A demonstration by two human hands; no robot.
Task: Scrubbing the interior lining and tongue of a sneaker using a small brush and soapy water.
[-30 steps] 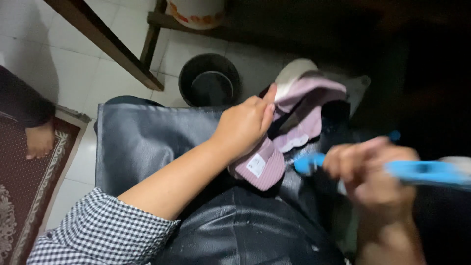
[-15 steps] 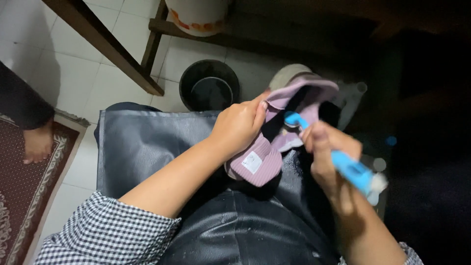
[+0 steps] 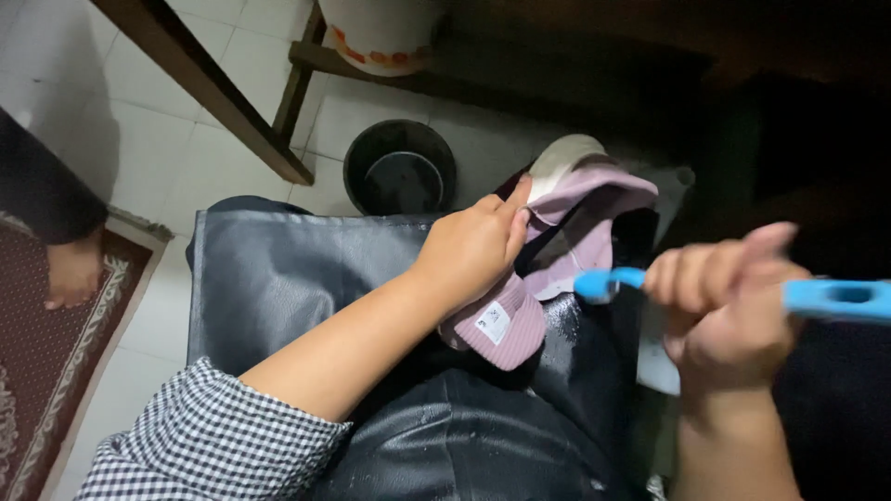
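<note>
My left hand [image 3: 473, 250] grips a mauve-pink shoe [image 3: 557, 269] with a pale sole and a small white tag near its heel, holding it over a black apron [image 3: 288, 278] on my lap. My right hand [image 3: 724, 315] holds a blue toothbrush [image 3: 835, 299] by its handle, with the brush head [image 3: 594, 283] just right of the shoe's side and slightly apart from it. My left sleeve [image 3: 213, 441] is black-and-white checked.
A dark round bucket [image 3: 401, 169] stands on the white tiled floor beyond my knees. A wooden frame leg [image 3: 213, 93] runs diagonally at the upper left. Another person's bare foot [image 3: 74, 269] rests on a patterned red rug [image 3: 46, 371] at the left. A white container [image 3: 380, 32] sits above.
My right hand has drawn the toothbrush away from the shoe's opening to the right and level. My left hand still holds the shoe in much the same place.
</note>
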